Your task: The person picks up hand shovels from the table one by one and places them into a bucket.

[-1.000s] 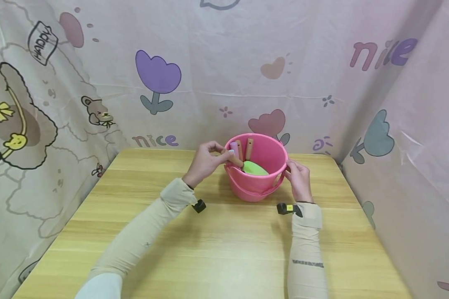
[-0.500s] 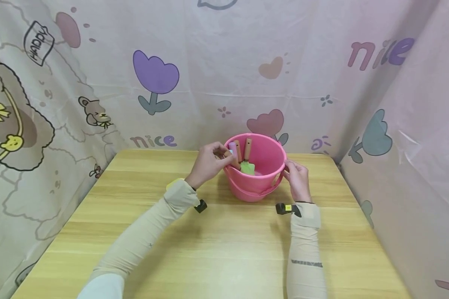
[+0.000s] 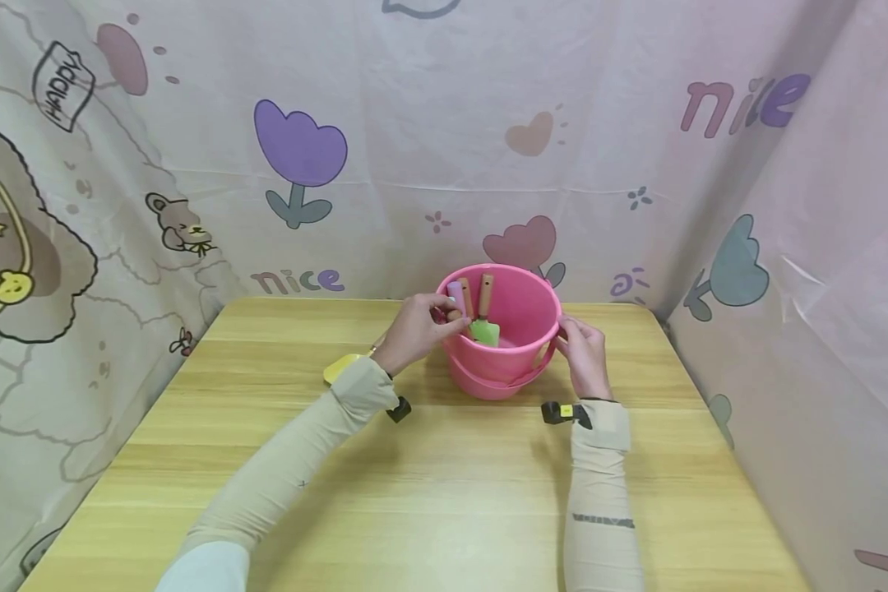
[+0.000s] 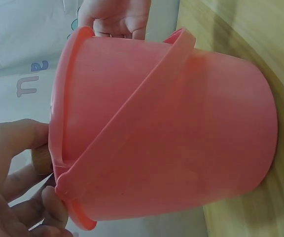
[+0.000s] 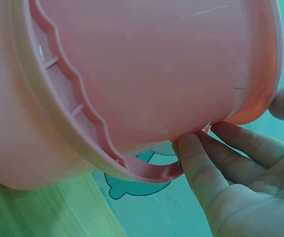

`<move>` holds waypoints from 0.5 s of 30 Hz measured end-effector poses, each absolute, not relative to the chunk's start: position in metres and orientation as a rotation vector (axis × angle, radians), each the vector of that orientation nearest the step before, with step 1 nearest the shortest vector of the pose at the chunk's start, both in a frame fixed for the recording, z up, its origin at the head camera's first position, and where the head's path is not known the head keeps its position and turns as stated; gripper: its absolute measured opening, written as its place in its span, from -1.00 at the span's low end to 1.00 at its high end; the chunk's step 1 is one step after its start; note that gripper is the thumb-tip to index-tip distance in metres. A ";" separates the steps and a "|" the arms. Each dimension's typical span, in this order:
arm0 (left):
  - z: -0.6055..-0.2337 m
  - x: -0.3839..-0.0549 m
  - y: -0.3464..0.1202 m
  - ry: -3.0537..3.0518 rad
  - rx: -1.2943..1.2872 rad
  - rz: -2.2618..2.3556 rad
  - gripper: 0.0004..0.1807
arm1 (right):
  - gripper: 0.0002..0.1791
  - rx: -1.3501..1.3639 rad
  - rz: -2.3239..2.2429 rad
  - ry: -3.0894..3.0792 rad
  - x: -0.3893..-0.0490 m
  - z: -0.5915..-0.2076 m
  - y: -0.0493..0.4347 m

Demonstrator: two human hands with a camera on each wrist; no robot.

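A pink bucket (image 3: pixel 505 362) stands upright on the wooden table. My left hand (image 3: pixel 417 329) is at its left rim, where finger and thumb pinch a brown wooden tool handle (image 4: pixel 41 160); the head of that tool is hidden. My right hand (image 3: pixel 585 352) grips the opposite rim, its fingertips on the pink wall in the right wrist view. Inside the bucket lean a green-headed toy shovel (image 3: pixel 484 331) with a wooden handle, another wooden handle (image 3: pixel 466 298) and a lilac handle (image 3: pixel 455 289).
A yellow-headed tool (image 3: pixel 340 367) lies on the table (image 3: pixel 444 493) beyond my left forearm, partly covered by it. The bucket's pink carrying handle (image 4: pixel 132 106) hangs down its near side. Patterned cloth (image 3: pixel 429 107) encloses the table at the back and sides.
The green head at the held handle has dropped out of sight, and that handle sits lower between my left fingers. More of the yellow tool shows behind my forearm. The right hand keeps its grip.
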State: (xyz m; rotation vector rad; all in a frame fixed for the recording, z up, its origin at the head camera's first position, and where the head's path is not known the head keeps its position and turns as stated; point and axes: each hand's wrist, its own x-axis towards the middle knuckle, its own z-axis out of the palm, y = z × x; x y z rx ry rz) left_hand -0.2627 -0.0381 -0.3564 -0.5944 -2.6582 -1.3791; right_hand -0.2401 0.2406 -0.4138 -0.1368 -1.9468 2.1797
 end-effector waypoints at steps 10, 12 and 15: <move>-0.354 -0.262 -0.038 -2.727 -0.575 -1.325 -0.74 | -0.49 -0.131 2.189 -1.935 -0.239 -0.412 0.239; -0.352 -0.264 -0.037 -2.739 -0.586 -1.298 -0.79 | -0.50 -0.130 2.188 -1.937 -0.238 -0.412 0.239; -0.348 -0.266 -0.034 -2.769 -0.580 -1.277 -0.86 | -0.50 -0.130 2.185 -1.937 -0.238 -0.412 0.240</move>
